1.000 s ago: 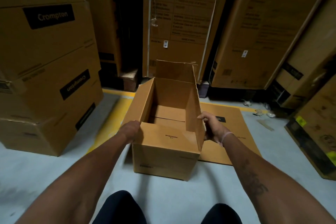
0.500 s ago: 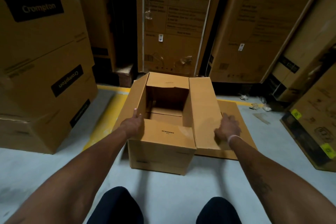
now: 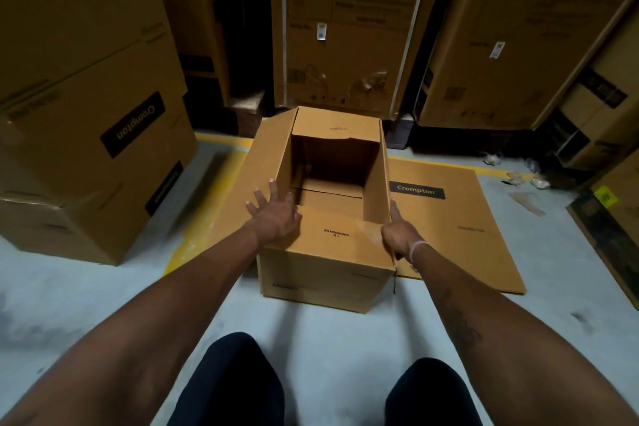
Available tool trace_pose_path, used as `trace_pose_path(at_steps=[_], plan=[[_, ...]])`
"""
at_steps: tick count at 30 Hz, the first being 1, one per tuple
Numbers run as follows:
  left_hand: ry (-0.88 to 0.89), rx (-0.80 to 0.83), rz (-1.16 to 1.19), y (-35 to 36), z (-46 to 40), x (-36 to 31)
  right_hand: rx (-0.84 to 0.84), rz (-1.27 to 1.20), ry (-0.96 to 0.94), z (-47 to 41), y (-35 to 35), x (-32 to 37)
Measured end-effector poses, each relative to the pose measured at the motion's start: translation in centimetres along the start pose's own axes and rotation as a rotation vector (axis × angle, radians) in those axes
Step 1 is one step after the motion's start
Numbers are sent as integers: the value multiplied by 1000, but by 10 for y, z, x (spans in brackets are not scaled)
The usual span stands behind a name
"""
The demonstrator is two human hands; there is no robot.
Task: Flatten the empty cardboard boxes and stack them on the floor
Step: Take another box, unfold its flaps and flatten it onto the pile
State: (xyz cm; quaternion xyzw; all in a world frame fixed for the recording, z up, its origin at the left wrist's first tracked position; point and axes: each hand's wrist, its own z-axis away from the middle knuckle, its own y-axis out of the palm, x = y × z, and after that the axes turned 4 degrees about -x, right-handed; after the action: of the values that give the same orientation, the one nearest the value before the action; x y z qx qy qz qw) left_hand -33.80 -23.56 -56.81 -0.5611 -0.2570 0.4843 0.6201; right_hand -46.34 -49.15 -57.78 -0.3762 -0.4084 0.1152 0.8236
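Note:
An empty brown cardboard box [image 3: 325, 263] stands open-topped on the grey floor in front of my knees. Its near flap lies folded out toward me and its far flap is folded back. My left hand [image 3: 276, 214] presses with spread, straight fingers on the left flap, which slopes outward. My right hand [image 3: 397, 232] lies with straight fingers against the outside of the box's right wall, at the top edge; the right flap is hidden behind that wall. A flattened cardboard sheet [image 3: 466, 228] with a black Crompton label lies on the floor right of the box, partly under it.
Stacked Crompton cartons [image 3: 86, 114] rise at the left. Tall cartons [image 3: 345, 28] stand close behind the box, and more cartons [image 3: 518, 28] lean at the right. A yellow floor line [image 3: 221, 162] runs under the box's left side. Small plastic scraps [image 3: 532, 176] lie at the far right.
The left flap has swung outward under my left hand. The right flap has gone down out of sight and my right hand has moved in to the box's right wall. The far flap folded back.

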Motion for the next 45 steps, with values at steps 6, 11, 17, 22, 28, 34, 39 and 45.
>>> trace_pose_path(at_steps=[6,11,17,22,28,34,39,45], plan=[[123,-49,-69,7,-24,12,106,-84,-31,-1,-5,-4],[125,-100,73,-11,-26,16,185,-174,75,10,-23,-1],[1,-67,943,-63,-5,23,134,-392,172,14,-36,-3],[134,594,894,-79,12,57,262,-230,85,46,-38,8],[180,664,510,-74,27,54,184,-11,102,38,-22,17],[147,401,-10,-22,43,51,71,83,91,25,3,4],[83,252,-133,-21,19,59,26,-67,71,39,14,35],[-29,209,-288,-63,-7,99,360,-498,258,99,86,92]])
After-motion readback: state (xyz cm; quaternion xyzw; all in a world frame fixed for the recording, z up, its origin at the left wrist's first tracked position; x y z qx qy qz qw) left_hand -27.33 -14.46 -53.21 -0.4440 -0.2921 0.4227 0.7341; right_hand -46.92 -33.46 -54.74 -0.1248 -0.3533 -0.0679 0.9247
